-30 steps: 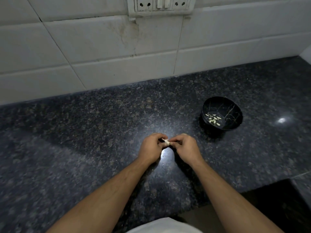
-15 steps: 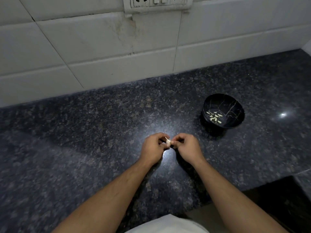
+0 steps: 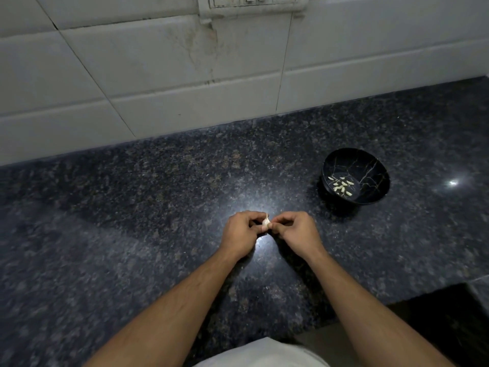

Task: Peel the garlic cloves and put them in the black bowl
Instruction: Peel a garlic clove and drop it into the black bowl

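Note:
A pale garlic clove (image 3: 266, 223) is held between both hands just above the dark granite counter (image 3: 132, 221). My left hand (image 3: 242, 234) pinches its left side with curled fingers. My right hand (image 3: 293, 231) pinches its right side, fingertips at the skin. The black bowl (image 3: 370, 165) with thin gold veins stands to the right and a little farther back, about a hand's width from my right hand. Several small peeled cloves (image 3: 342, 187) lie on its bottom.
A white tiled wall (image 3: 158, 75) runs along the back of the counter, with a socket strip (image 3: 254, 2) at the top. The counter's front edge steps back at the lower right (image 3: 423, 298). A bright light reflection (image 3: 452, 183) shines right of the bowl.
The clove has turned more upright between my fingers. Both hands stay together at the same spot. The view has tilted slightly downward.

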